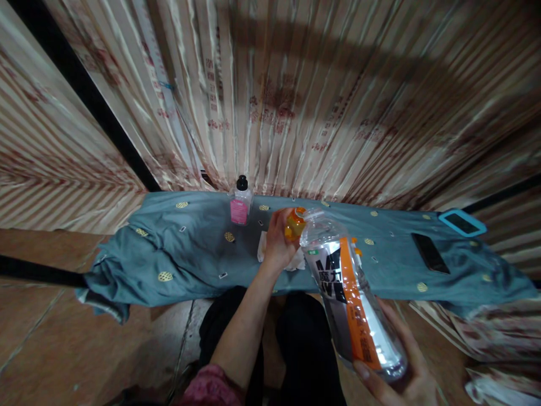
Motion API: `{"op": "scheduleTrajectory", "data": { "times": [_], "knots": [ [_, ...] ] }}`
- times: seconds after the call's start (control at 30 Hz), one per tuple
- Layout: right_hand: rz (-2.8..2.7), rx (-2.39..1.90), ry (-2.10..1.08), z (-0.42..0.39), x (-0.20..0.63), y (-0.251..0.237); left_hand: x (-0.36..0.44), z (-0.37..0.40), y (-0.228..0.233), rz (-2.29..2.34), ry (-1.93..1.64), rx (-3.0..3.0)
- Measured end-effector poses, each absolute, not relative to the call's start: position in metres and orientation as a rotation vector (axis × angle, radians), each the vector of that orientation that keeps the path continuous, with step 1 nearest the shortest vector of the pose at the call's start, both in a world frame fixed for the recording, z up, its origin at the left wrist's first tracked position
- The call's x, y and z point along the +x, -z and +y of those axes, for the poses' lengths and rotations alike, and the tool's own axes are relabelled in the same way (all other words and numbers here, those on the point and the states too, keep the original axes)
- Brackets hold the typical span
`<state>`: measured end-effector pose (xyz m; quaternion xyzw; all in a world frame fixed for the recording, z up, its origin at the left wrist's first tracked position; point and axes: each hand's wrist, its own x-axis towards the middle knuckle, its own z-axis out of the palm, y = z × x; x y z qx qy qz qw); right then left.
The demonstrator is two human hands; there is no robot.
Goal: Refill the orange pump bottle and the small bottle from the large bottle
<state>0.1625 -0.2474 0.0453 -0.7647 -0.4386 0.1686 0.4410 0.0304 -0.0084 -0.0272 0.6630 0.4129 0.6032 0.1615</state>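
Over the blue-green patterned cloth (190,254), past a small pink-labelled bottle (240,207), the left hand (278,242) pinches an orange screw cap (295,223) beside the clear plastic drink bottle (350,299), which the right hand (406,366) grips from below.

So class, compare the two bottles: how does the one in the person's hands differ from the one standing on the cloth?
The large clear bottle is held tilted in the right hand; the small bottle stands upright on the blue cloth.
The large one has an orange-striped label and the left hand at its orange cap; the small one has a pink label and black cap.
Both are clear plastic.
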Motion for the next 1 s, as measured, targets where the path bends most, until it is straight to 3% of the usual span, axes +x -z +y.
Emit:
{"op": "scheduleTrajectory", "data": {
  "times": [1.0],
  "knots": [
    [-1.204,-1.763,-0.428,-0.245,0.171,-0.040,0.025,-0.010,0.022,1.142,-1.719,1.838]
  ]
}}
